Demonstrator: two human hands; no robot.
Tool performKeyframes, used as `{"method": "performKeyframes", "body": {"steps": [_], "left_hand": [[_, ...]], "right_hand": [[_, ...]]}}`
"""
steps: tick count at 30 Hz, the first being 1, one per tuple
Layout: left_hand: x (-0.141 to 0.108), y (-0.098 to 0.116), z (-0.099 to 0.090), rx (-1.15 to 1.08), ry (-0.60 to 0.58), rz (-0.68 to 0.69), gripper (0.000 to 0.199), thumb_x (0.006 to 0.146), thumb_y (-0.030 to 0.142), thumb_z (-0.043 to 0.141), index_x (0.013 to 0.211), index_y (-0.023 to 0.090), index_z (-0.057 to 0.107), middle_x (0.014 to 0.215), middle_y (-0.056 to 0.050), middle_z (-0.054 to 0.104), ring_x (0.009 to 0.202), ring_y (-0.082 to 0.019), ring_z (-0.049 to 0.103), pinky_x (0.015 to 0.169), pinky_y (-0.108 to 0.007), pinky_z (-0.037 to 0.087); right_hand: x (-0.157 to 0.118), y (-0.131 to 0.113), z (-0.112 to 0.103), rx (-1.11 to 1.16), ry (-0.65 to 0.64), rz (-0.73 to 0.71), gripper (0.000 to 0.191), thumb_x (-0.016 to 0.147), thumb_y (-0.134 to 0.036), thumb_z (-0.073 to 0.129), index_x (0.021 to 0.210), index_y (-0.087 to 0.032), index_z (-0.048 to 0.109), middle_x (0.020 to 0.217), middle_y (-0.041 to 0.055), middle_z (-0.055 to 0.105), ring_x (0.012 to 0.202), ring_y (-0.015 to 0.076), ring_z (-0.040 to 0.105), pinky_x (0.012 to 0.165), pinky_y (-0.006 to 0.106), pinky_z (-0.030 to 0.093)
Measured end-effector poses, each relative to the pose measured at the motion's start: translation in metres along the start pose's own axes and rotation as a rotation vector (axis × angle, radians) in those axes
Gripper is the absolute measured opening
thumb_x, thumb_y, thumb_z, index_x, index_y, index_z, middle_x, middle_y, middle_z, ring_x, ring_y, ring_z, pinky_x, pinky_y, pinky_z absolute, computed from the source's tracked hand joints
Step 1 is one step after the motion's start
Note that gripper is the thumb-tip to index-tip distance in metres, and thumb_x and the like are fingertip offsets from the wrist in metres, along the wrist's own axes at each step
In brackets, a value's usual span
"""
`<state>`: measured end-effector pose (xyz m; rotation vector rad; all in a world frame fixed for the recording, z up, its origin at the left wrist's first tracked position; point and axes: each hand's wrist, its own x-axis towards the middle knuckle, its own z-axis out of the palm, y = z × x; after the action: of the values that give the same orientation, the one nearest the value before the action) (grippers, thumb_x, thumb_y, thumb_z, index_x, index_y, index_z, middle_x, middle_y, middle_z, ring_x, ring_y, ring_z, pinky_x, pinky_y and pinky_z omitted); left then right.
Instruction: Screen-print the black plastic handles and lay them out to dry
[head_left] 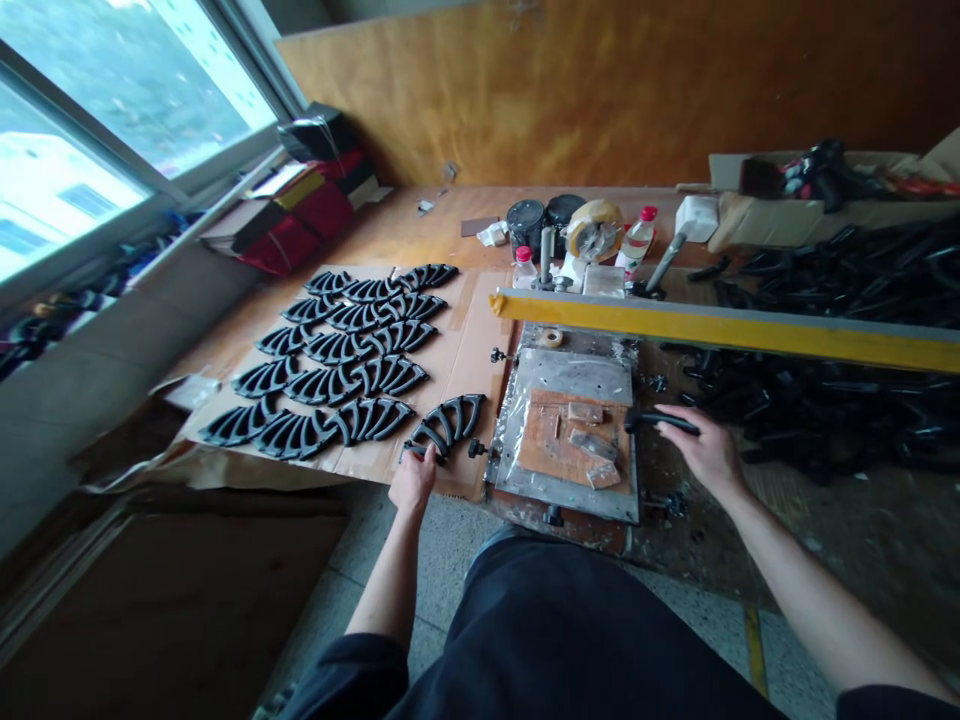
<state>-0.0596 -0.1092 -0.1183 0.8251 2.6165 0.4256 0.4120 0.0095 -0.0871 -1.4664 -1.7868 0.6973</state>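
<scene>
My left hand (414, 480) is closed on a black curved part (424, 452) at the near edge of the cardboard, beside a short fan of similar parts (453, 422). Between the fingers of my right hand (703, 445) is a black handle-like part (667, 420), its far end over the right edge of a metal plate (510, 475). On that plate lies a wooden board (541, 455) with several small worn blocks (594, 444). Rows of black curved parts (322, 348) cover the cardboard sheet (480, 350) on the left.
A yellow and grey bar (705, 325) crosses above the plate toward the right. Behind it stand a tape roll (595, 232), bottles (639, 240) and black jars (525, 222). Black parts (825, 400) are heaped at right. Clamp knobs (478, 449) stick out around the plate.
</scene>
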Motion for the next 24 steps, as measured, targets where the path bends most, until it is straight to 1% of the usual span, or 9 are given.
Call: {"method": "performKeyframes", "body": {"steps": [3,5,7,9,13,16,20,22,24], "left_hand": [[-0.020,0.005,0.014,0.110,0.212,0.131,0.049,0.086,0.052,0.048,0.115,0.014,0.059,0.124,-0.020,0.058,0.122,-0.033,0.049,0.100,-0.047,0.040],[-0.031,0.011,0.024,0.136,0.254,0.258,0.049,0.086,0.047,0.051,0.123,0.015,0.057,0.134,-0.018,0.051,0.126,-0.031,0.044,0.102,-0.043,0.040],[-0.037,0.015,0.032,0.144,0.264,0.292,0.050,0.086,0.047,0.052,0.125,0.018,0.057,0.140,-0.015,0.046,0.126,-0.033,0.043,0.100,-0.045,0.041],[-0.038,0.018,0.035,0.138,0.281,0.265,0.050,0.086,0.047,0.052,0.126,0.019,0.058,0.142,-0.015,0.044,0.126,-0.034,0.042,0.099,-0.047,0.041],[-0.034,0.015,0.032,0.113,0.280,0.198,0.050,0.086,0.048,0.052,0.127,0.020,0.058,0.144,-0.016,0.041,0.127,-0.035,0.040,0.099,-0.049,0.040],[-0.035,0.010,0.029,0.117,0.278,0.179,0.051,0.086,0.049,0.052,0.128,0.021,0.058,0.145,-0.015,0.041,0.128,-0.035,0.040,0.098,-0.049,0.040],[-0.038,0.013,0.029,0.133,0.266,0.263,0.055,0.087,0.048,0.050,0.134,0.021,0.054,0.150,-0.014,0.037,0.133,-0.033,0.035,0.103,-0.046,0.037],[-0.037,0.021,0.030,0.159,0.216,0.312,0.057,0.088,0.050,0.048,0.139,0.024,0.049,0.150,-0.011,0.038,0.133,-0.032,0.034,0.104,-0.046,0.036],[-0.033,0.031,0.030,0.200,0.154,0.305,0.060,0.087,0.054,0.048,0.142,0.028,0.045,0.151,-0.008,0.039,0.133,-0.032,0.035,0.101,-0.048,0.038]], "right_hand": [[-0.004,-0.032,0.048,0.025,-0.135,-0.260,0.028,0.090,-0.031,0.051,0.107,-0.026,0.071,0.105,0.0053,0.068,0.095,0.0207,0.065,0.088,0.037,0.052],[-0.005,-0.041,0.071,-0.046,-0.185,-0.359,0.030,0.091,-0.026,0.047,0.106,-0.026,0.072,0.102,0.0055,0.067,0.093,0.0197,0.065,0.086,0.036,0.054],[-0.005,-0.043,0.083,-0.144,-0.199,-0.420,0.032,0.092,-0.021,0.045,0.108,-0.025,0.073,0.101,0.0065,0.067,0.093,0.0203,0.064,0.086,0.036,0.054],[-0.003,-0.043,0.086,-0.233,-0.210,-0.473,0.033,0.091,-0.018,0.046,0.109,-0.025,0.073,0.100,0.0077,0.067,0.096,0.0224,0.061,0.087,0.038,0.052],[0.001,-0.054,0.084,-0.322,-0.220,-0.549,0.027,0.088,-0.019,0.052,0.102,-0.026,0.074,0.102,0.0094,0.065,0.102,0.0272,0.056,0.091,0.045,0.048],[0.005,-0.081,0.096,-0.277,-0.243,-0.585,0.026,0.090,-0.020,0.051,0.103,-0.025,0.073,0.102,0.0091,0.064,0.102,0.0267,0.055,0.092,0.044,0.047],[0.015,-0.126,0.140,-0.155,-0.352,-0.627,0.026,0.092,-0.020,0.048,0.103,-0.023,0.072,0.099,0.0081,0.066,0.097,0.0233,0.057,0.089,0.040,0.048],[0.023,-0.144,0.169,-0.137,-0.429,-0.628,0.026,0.093,-0.019,0.047,0.103,-0.022,0.072,0.100,0.0076,0.067,0.097,0.0220,0.057,0.090,0.038,0.048],[0.031,-0.156,0.199,-0.161,-0.525,-0.601,0.027,0.093,-0.019,0.048,0.104,-0.021,0.072,0.103,0.0072,0.067,0.098,0.0207,0.058,0.093,0.036,0.046]]}}
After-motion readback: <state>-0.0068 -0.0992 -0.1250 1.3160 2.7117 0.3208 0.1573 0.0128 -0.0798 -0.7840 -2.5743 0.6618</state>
